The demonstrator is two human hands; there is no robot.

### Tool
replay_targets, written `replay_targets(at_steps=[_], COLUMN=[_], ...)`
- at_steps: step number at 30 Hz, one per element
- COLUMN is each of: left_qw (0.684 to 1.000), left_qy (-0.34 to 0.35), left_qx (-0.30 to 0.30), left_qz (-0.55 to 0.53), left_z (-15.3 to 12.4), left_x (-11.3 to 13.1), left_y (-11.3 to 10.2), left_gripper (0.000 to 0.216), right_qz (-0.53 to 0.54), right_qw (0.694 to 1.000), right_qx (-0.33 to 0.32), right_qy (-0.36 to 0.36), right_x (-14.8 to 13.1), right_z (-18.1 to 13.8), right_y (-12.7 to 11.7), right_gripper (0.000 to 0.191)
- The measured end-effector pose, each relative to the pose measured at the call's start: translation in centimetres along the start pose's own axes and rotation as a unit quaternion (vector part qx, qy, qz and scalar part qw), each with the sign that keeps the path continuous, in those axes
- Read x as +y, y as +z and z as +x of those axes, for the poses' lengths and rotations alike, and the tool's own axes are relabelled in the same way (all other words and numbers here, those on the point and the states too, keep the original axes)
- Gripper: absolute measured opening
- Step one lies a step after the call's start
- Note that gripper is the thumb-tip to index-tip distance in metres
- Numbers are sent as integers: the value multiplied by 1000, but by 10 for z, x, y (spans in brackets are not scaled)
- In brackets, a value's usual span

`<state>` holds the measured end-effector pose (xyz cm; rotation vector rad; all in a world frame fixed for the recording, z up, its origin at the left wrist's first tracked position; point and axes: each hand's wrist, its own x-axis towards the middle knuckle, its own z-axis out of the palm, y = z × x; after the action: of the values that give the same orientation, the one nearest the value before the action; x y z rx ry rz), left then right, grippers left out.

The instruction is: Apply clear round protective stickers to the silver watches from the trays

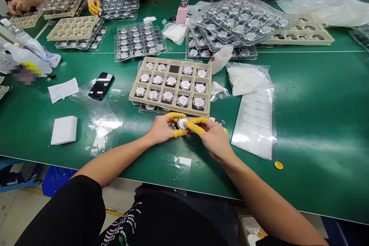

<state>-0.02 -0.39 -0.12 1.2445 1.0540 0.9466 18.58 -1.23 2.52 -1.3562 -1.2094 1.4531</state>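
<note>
Eyeballing a watch head (182,123) from my end: it's held between both grips. Left grip (161,128) has finger and thumb around its left side; right grip (216,140) has yellow-covered fingertips on its right edge. Dial faces up. Tray (188,110) of similar ones sits just beyond the grips on the worktop (311,115). Dial markings too small to read. Paper slip (63,90), well left of the grips: handwriting, unreadable. Shirt (173,215), nearer than the grips: inverted print, mostly illegible.
</note>
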Motion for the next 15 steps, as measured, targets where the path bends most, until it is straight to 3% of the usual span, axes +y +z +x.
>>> replay_targets(at_steps=[15], left_qw=[999], left_qy=[9], left_qx=[-3], left_qz=[37], left_z=[-1], left_x=[2], left_y=[0], left_gripper=[65], right_qz=[-1], right_qw=[1000], right_qx=[2], right_qy=[16], right_x=[-2], right_z=[3], right_y=[1], right_gripper=[49])
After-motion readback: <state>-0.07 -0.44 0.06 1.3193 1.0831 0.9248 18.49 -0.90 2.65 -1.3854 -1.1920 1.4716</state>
